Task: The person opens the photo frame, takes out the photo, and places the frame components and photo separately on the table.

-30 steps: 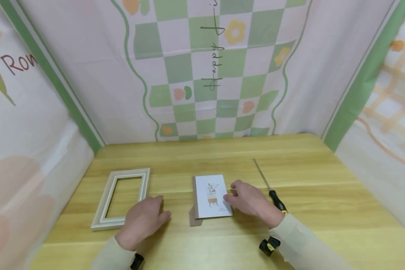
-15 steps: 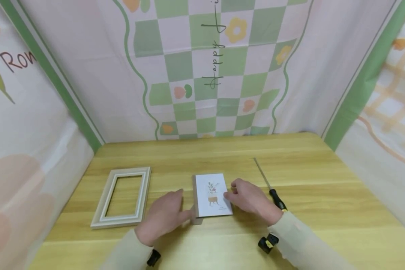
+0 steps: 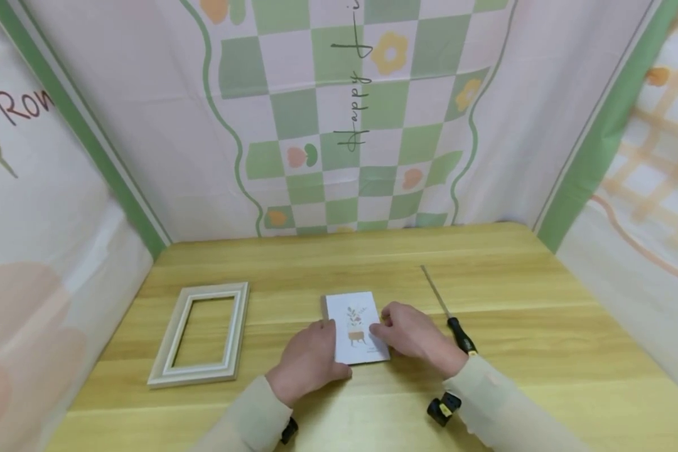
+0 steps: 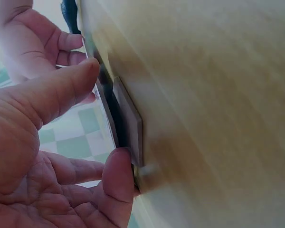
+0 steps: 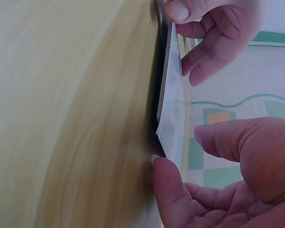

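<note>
A white picture card (image 3: 348, 320) with a printed potted plant lies on a brown backing board (image 3: 324, 307) mid-table. Underneath, a brown stand flap (image 4: 129, 121) juts from the board in the left wrist view. My left hand (image 3: 307, 358) holds the card and board at the near left corner, thumb (image 4: 80, 78) along the near edge and a finger (image 4: 118, 173) at the left edge. At the right edge my right hand (image 3: 418, 336) has its thumb (image 5: 218, 137) over the card and a curled fingertip (image 5: 164, 173) against the edge.
An off-white photo frame (image 3: 164, 342) with an open middle lies flat at the left. A screwdriver (image 3: 457, 333) with a black handle lies right of the right hand, its shaft pointing away. Patterned cloth (image 3: 344, 157) hangs behind the wooden table (image 3: 486, 263) and along both sides.
My left hand has moved right, from beside the photo frame to the left edge of the card and board, and has taken hold there. The right hand has stayed at the card's right edge.
</note>
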Tool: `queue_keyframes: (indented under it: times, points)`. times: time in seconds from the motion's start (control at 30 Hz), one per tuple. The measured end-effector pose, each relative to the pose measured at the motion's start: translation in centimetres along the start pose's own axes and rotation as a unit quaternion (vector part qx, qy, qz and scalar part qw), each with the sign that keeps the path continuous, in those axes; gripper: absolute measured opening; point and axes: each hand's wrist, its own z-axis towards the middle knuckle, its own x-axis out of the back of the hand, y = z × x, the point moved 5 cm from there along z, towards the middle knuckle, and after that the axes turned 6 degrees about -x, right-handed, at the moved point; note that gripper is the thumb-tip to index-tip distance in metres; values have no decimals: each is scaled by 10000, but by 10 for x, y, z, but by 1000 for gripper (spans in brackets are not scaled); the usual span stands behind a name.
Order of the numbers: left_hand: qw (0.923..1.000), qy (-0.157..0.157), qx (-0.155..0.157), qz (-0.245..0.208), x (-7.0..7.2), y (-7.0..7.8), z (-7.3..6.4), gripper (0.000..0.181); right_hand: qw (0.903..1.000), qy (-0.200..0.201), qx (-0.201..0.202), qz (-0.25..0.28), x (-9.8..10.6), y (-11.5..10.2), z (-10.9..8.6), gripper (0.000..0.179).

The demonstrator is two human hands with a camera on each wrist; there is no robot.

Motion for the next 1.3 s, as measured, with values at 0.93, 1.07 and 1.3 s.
queue_keyframes:
  times: [0.93, 1.07, 1.3]
  points:
    - [9998, 171, -135, -40, 2, -4, 0, 59, 9985, -16, -71, 551, -9, -6, 5, 48]
    - [9998, 106, -54, -135, 1, -5, 1, 62, 9979, -33, -53, 638, -9, -7, 5, 45]
    - [9995, 98, -71, -288, 4, -6, 1, 60, 9977, -41, -62, 676, -11, -5, 7, 37]
